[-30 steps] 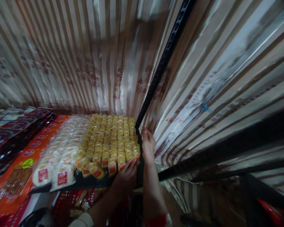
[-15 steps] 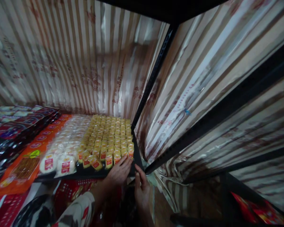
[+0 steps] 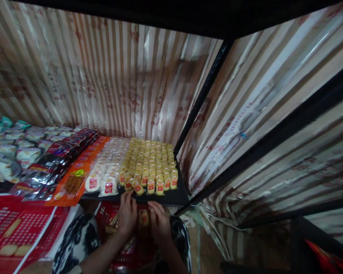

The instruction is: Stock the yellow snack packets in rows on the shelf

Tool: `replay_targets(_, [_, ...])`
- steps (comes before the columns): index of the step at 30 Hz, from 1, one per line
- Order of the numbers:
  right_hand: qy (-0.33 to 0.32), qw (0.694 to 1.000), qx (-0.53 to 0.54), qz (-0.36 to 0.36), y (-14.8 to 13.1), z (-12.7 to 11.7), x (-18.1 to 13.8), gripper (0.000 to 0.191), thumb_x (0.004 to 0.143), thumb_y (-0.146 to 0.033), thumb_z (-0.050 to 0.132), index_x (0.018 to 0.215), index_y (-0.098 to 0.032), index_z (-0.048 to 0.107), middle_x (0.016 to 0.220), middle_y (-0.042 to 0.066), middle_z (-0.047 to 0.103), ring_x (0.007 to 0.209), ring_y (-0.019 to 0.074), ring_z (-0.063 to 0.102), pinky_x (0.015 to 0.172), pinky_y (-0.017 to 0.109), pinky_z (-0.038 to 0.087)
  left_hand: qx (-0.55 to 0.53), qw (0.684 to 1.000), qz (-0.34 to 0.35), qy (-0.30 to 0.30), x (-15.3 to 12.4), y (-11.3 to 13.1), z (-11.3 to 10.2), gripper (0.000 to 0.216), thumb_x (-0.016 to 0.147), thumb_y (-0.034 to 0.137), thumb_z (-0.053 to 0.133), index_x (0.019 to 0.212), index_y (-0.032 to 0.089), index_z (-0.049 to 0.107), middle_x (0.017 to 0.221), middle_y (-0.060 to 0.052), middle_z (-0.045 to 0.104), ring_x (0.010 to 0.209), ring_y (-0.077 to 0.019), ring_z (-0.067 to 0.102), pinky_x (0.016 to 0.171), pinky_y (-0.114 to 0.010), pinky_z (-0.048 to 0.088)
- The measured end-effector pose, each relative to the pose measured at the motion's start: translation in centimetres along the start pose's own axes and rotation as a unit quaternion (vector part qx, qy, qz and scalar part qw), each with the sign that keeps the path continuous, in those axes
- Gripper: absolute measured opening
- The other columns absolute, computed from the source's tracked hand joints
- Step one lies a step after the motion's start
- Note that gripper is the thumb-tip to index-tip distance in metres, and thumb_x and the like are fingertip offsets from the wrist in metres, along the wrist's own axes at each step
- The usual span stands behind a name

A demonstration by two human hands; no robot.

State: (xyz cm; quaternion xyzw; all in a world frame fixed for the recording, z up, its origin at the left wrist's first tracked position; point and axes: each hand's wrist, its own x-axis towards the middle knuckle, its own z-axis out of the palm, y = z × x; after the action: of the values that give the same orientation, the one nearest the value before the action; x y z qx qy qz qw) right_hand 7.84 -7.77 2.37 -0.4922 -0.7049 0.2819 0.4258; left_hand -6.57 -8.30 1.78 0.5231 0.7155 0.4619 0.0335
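Note:
Rows of small yellow snack packets (image 3: 150,163) with red labels fill the right end of a black shelf (image 3: 171,198). White round packets (image 3: 108,167) lie beside them on the left. My left hand (image 3: 127,214) reaches up to the shelf's front edge just below the front yellow packets, fingers stretched out. My right hand (image 3: 160,224) hovers close beside it, a little lower, fingers extended toward the same edge. Neither hand visibly holds anything. Both hands are over a red basket (image 3: 107,213) below the shelf.
Flat orange packets (image 3: 76,180) and dark shiny packets (image 3: 60,152) lie further left on the shelf. Another red basket (image 3: 20,224) stands at lower left. Striped foil sheeting (image 3: 117,83) covers the back and right side. A black upright post (image 3: 202,95) marks the shelf's right corner.
My right hand has come down from the shelf's right corner to the front edge. My left hand has slid left and back off the yellow packets. The view has shifted left and lower.

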Motion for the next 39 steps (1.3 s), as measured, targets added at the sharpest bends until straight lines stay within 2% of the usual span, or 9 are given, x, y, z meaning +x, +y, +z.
replay_targets(3, [-0.053,0.996,-0.054,-0.053,-1.8,2.3,0.6,0.035,0.082,-0.018,0.042,0.106,-0.026,0.066,0.122,0.007,0.056,0.104,0.0194,0.057,0.09,0.034,0.048,-0.029,0.998,-0.06,0.021,1.6,-2.0,-0.7,0.033,0.085,0.025,0.034,0.109,0.012,0.053,0.108,-0.014,0.056,0.102,-0.0236,0.056,0.087,-0.043,0.048])
replay_targets(6, [-0.088,0.984,-0.134,-0.083,-3.4,3.9,1.5,0.041,0.078,-0.013,0.043,0.112,-0.025,0.063,0.139,0.008,0.039,0.108,0.0216,0.055,0.09,0.036,0.047,-0.067,0.994,-0.081,0.019,3.1,-3.4,-0.9,0.032,0.084,0.025,0.037,0.108,0.013,0.053,0.108,-0.014,0.058,0.102,-0.0238,0.056,0.089,-0.044,0.046])
replay_targets(13, [-0.137,0.958,-0.244,-0.061,-5.3,5.0,3.5,0.05,0.074,-0.003,0.045,0.121,-0.015,0.056,0.148,0.014,0.018,0.13,0.0325,0.031,0.099,0.042,0.038,-0.118,0.989,-0.079,-0.052,5.2,-3.8,-1.0,0.031,0.083,0.029,0.041,0.105,0.012,0.053,0.099,-0.012,0.061,0.088,-0.021,0.059,0.082,-0.038,0.048])
replay_targets(16, [-0.136,0.955,-0.259,-0.039,-4.7,5.4,3.6,0.056,0.072,-0.002,0.046,0.127,-0.012,0.05,0.147,0.015,0.019,0.131,0.0326,0.028,0.102,0.042,0.035,-0.107,0.991,-0.063,-0.05,5.6,-3.6,-0.9,0.027,0.081,0.028,0.042,0.101,0.013,0.054,0.094,-0.01,0.06,0.087,-0.021,0.058,0.081,-0.037,0.047])
replay_targets(20, [-0.082,0.967,-0.237,-0.031,-3.5,6.2,3.2,0.06,0.072,-0.003,0.045,0.131,-0.013,0.045,0.146,0.013,0.025,0.133,0.0291,0.025,0.104,0.039,0.034,-0.068,0.996,-0.044,-0.048,6.0,-3.6,-0.9,0.021,0.079,0.024,0.045,0.095,0.015,0.055,0.09,-0.009,0.059,0.09,-0.0221,0.057,0.082,-0.038,0.046])
replay_targets(29, [-0.025,0.985,-0.164,-0.036,-2.1,7.7,3.3,0.057,0.076,-0.008,0.04,0.133,-0.007,0.04,0.142,0.018,0.027,0.132,0.0271,0.029,0.104,0.04,0.035,-0.018,0.996,-0.034,-0.086,6.5,-3.4,-1.1,0.02,0.083,0.024,0.041,0.092,0.015,0.056,0.088,-0.009,0.059,0.084,-0.0207,0.058,0.078,-0.034,0.047])
replay_targets(35, [0.032,0.991,-0.127,-0.03,-1.7,8.6,3.6,0.055,0.077,-0.009,0.038,0.132,-0.012,0.041,0.134,0.016,0.039,0.126,0.0245,0.038,0.099,0.04,0.041,0.013,0.994,-0.033,-0.101,6.8,-3.6,-1.1,0.018,0.082,0.022,0.043,0.093,0.015,0.055,0.088,-0.008,0.059,0.083,-0.0203,0.058,0.076,-0.033,0.047])
replay_targets(39, [0.048,0.994,-0.094,-0.037,-1.8,9.0,3.6,0.057,0.076,-0.007,0.039,0.132,-0.016,0.041,0.131,0.015,0.042,0.113,0.022,0.05,0.094,0.038,0.045,0.014,0.994,-0.036,-0.099,6.8,-3.4,-1.1,0.02,0.083,0.024,0.043,0.096,0.013,0.055,0.089,-0.008,0.059,0.083,-0.0201,0.058,0.076,-0.032,0.047])
